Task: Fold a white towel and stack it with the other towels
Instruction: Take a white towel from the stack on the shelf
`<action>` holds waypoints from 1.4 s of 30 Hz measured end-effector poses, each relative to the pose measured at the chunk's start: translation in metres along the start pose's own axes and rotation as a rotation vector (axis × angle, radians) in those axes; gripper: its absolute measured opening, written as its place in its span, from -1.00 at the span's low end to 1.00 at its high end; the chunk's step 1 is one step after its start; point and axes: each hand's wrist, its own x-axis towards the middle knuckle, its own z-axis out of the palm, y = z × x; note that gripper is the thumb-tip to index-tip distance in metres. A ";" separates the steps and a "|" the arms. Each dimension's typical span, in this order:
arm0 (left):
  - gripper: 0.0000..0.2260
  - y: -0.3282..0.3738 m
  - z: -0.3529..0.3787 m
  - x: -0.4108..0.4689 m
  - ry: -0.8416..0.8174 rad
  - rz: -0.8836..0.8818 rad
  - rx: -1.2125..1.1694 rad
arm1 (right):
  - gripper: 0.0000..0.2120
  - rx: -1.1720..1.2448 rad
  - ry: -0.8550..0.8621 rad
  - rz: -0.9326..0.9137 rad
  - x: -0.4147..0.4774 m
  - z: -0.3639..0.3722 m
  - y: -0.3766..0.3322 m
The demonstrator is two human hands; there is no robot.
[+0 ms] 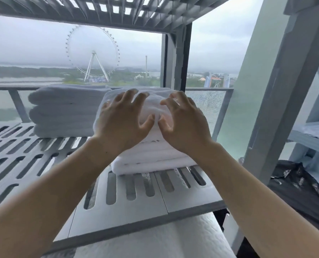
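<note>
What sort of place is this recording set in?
Likely a linen storage spot high up in a hotel or apartment building: folded white towels stacked on a slotted grey shelf rack, a glass balcony railing behind it, and a Ferris wheel far off outside.

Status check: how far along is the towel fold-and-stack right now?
Done: the folded white towel already lies atop the nearer stack of white towels on the grey slotted shelf. In hand: left hand and right hand sit on it with bent fingers, likely settling it. Left: let go, perhaps square its edges.
</note>
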 end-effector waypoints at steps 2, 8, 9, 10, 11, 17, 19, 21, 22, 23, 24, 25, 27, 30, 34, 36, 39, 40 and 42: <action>-0.45 0.003 0.001 0.001 -0.014 -0.025 0.006 | -0.62 0.010 -0.013 -0.026 0.000 0.001 0.003; -0.42 0.006 -0.002 -0.004 -0.102 -0.027 -0.017 | -0.50 0.068 -0.057 -0.105 0.002 0.006 0.013; -0.38 0.003 -0.004 -0.004 -0.145 0.012 -0.011 | -0.49 0.069 -0.077 -0.112 0.002 0.008 0.014; -0.37 -0.001 -0.007 -0.004 -0.187 0.045 -0.001 | -0.49 0.064 -0.099 -0.120 0.002 0.009 0.015; -0.38 -0.005 -0.009 -0.004 -0.223 0.063 0.004 | -0.50 0.056 -0.117 -0.128 0.002 0.010 0.017; -0.42 -0.012 -0.016 -0.004 -0.256 0.081 -0.030 | -0.54 0.104 -0.105 -0.138 0.010 0.001 0.028; -0.43 -0.011 -0.015 -0.003 -0.240 0.081 -0.010 | -0.56 0.114 -0.097 -0.128 0.012 -0.001 0.028; -0.40 -0.011 -0.014 0.000 -0.233 0.077 -0.005 | -0.56 0.121 -0.119 -0.123 0.013 0.000 0.026; -0.39 -0.010 -0.013 0.002 -0.234 0.068 -0.002 | -0.56 0.125 -0.142 -0.120 0.012 0.002 0.025; -0.39 -0.008 -0.012 0.005 -0.230 0.048 0.015 | -0.57 0.124 -0.162 -0.119 0.011 0.004 0.024; -0.40 -0.005 -0.009 0.009 -0.216 0.019 0.048 | -0.55 0.118 -0.172 -0.122 0.011 0.006 0.023; -0.41 -0.002 -0.007 0.011 -0.198 -0.011 0.091 | -0.51 0.112 -0.172 -0.124 0.010 0.009 0.022; -0.43 0.003 -0.001 0.015 -0.170 -0.041 0.167 | -0.44 0.115 -0.148 -0.117 0.010 0.012 0.022; -0.49 0.006 0.006 0.013 -0.117 -0.022 0.225 | -0.45 0.125 -0.099 -0.080 0.011 0.016 0.021; -0.53 0.005 0.001 0.007 0.045 0.021 0.232 | -0.37 0.076 -0.031 -0.054 0.017 0.018 0.019; -0.57 0.005 -0.001 0.005 0.111 0.064 0.209 | -0.36 0.074 0.000 -0.034 0.020 0.019 0.019; -0.54 0.003 -0.001 0.007 0.028 0.059 0.171 | -0.43 0.058 -0.016 -0.004 0.019 0.023 0.021; -0.49 0.003 0.000 0.009 -0.038 0.035 0.170 | -0.44 0.055 -0.024 -0.001 0.018 0.024 0.022; -0.40 0.004 0.002 0.012 -0.120 -0.005 0.178 | -0.45 0.061 -0.026 -0.002 0.016 0.026 0.022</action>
